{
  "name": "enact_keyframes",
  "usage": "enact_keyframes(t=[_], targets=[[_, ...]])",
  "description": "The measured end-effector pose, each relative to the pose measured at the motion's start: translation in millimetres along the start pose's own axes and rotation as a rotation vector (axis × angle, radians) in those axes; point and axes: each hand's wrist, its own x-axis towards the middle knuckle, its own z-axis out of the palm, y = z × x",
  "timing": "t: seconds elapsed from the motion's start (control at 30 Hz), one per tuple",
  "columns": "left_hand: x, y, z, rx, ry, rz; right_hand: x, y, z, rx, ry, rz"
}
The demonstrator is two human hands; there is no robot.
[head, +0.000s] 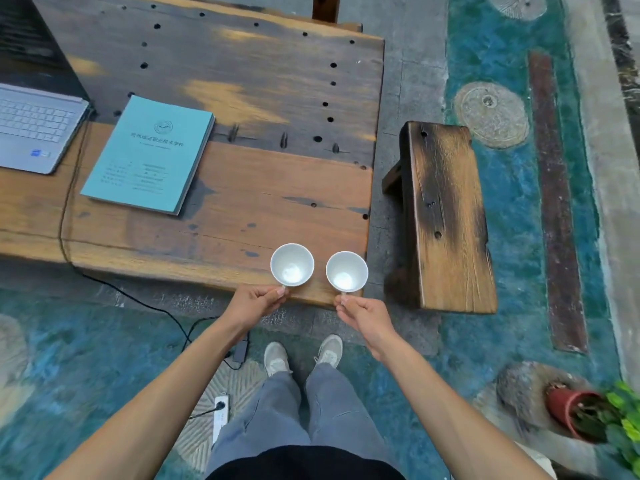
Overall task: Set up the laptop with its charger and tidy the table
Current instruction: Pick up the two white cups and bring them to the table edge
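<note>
Pinching one cup handle each, left hand and right hand pair cups at table's lower edge, likely for tidiness.

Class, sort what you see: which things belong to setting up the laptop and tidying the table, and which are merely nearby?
Job: laptop, charger cable, power strip, booklet, two white cups in left hand and right hand.

Nearby: wooden stool, potted plant.

Your two cups gleam, glossy white ceramic. Under them, the table shows rough, worn wood, scorched dark in patches. The booklet looks like matt paper, and your laptop has a smooth silver finish.
</note>
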Motion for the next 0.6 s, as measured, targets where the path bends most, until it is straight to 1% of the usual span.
enact_keyframes(t=[0.37, 0.47, 0.6], targets=[[10.0, -2.1, 8.2, 0.056, -0.027, 0.014, 4.4, 6.3, 3.6, 0.054, 0.019, 0.021], [11.0, -4.1, 14.8, 0.035, -0.016, 0.021, 7.1, 6.5, 1.3, 0.097, -0.003, 0.051], [11.8, -5.9, 19.6, -0.024, -0.014, -0.025, 6.0, 1.0, -5.2, 0.106, -0.054, 0.075]])
